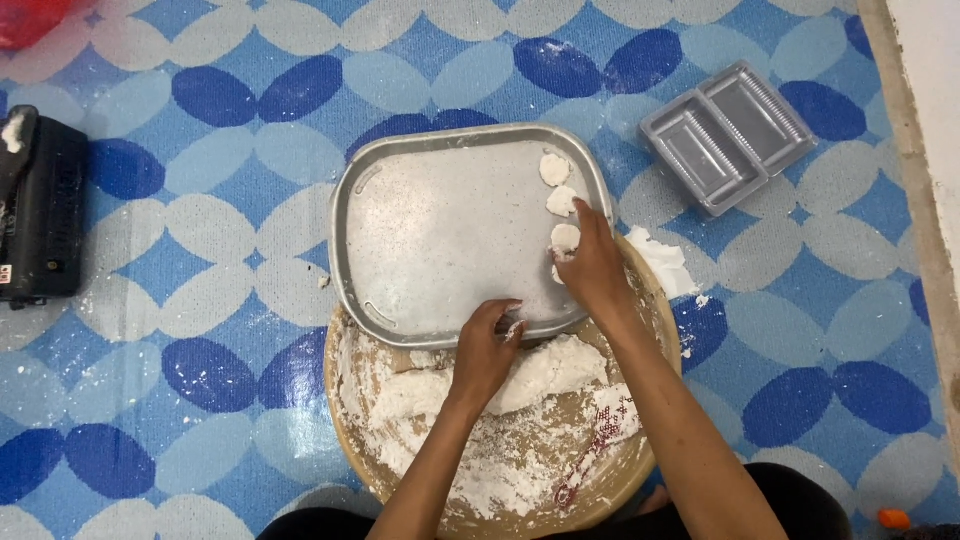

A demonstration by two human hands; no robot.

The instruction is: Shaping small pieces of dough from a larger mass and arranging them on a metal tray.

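A floured metal tray (440, 235) rests partly over a round wooden board (360, 400). Three flattened dough pieces (556, 168) sit in a column along the tray's right side. My right hand (592, 265) lies on the tray's lower right part, fingers touching the lowest dough piece (565, 238). At the tray's front rim, my left hand (485, 345) has its fingers curled over a small bit of dough. A long lump of dough (545, 365) stretches across the floured board just below both hands.
A grey plastic two-compartment container (725, 135) sits on the blue patterned mat at the upper right. A black device (40, 210) lies at the left edge. Loose flour (665, 262) is piled right of the board. A red object (30, 20) shows top left.
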